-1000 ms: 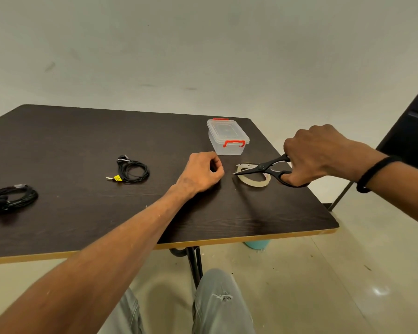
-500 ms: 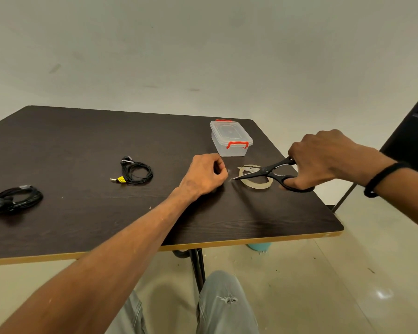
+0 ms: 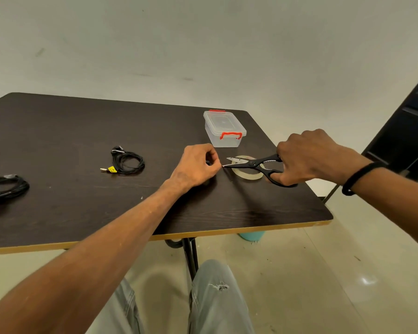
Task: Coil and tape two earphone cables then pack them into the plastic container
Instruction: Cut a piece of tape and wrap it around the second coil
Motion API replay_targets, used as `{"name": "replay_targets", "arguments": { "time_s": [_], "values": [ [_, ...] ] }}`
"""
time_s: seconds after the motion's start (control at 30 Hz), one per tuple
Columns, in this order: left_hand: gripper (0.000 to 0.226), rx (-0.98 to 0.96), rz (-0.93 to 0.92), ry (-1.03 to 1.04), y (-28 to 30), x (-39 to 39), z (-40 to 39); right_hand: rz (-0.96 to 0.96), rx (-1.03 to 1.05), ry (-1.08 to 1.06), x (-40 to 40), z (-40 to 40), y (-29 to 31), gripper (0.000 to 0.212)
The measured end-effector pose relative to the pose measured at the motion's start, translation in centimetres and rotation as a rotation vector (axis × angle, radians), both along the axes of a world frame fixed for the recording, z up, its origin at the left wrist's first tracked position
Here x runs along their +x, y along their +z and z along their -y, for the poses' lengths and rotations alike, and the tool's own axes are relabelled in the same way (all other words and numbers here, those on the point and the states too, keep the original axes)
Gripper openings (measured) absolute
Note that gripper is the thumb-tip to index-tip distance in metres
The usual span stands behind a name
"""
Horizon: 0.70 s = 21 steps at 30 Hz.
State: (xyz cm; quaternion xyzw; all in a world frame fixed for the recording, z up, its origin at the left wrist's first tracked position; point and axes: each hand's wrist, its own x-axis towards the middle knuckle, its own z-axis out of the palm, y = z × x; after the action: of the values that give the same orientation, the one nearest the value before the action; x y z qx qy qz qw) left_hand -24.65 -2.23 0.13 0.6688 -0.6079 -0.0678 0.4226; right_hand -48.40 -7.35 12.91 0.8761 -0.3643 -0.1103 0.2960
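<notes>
My left hand [image 3: 198, 166] rests on the dark table [image 3: 70, 213], thumb and forefinger pinched on what looks like the end of a clear tape strip, which is barely visible. My right hand [image 3: 309, 157] grips black scissors [image 3: 253, 162]. Their blades are slightly apart, with the tips right at my left fingertips. The tape roll [image 3: 247, 176] lies flat under the scissors. A clear plastic container [image 3: 225, 128] with red latches stands closed just behind. One coiled black earphone cable [image 3: 128, 161] lies mid-table, and another [image 3: 6, 189] is at the left edge.
The table's front edge [image 3: 227, 231] runs close below my arms, and its right corner is near my right wrist. A teal object [image 3: 251, 236] sits on the floor under the table. A dark piece of furniture [image 3: 405, 131] stands at the right.
The scissors have moved left over the tape roll until their tips reach my left fingertips. My left hand has stayed pinched in place.
</notes>
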Motion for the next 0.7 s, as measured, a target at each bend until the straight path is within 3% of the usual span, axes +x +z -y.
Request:
{"name": "replay_targets", "arguments": {
  "time_s": [0.33,0.47,0.57,0.7],
  "values": [
    [0.008,0.034,0.023,0.019,0.1,-0.2,0.0,-0.015,0.002,-0.034,-0.1,-3.2,-1.5,0.042],
    [0.007,-0.015,-0.075,0.165,0.3,-0.1,-0.1,0.021,0.064,-0.089,-0.3,-3.3,-2.2,0.036],
    [0.008,-0.044,-0.240,0.240,0.8,0.2,-0.5,0.064,0.198,-0.170,-0.7,-2.8,-2.7,0.042],
    [0.008,-0.047,-0.430,0.196,0.5,0.6,-1.2,0.151,0.583,-0.340,-1.2,-1.9,-3.0,0.049]
  ]
}}
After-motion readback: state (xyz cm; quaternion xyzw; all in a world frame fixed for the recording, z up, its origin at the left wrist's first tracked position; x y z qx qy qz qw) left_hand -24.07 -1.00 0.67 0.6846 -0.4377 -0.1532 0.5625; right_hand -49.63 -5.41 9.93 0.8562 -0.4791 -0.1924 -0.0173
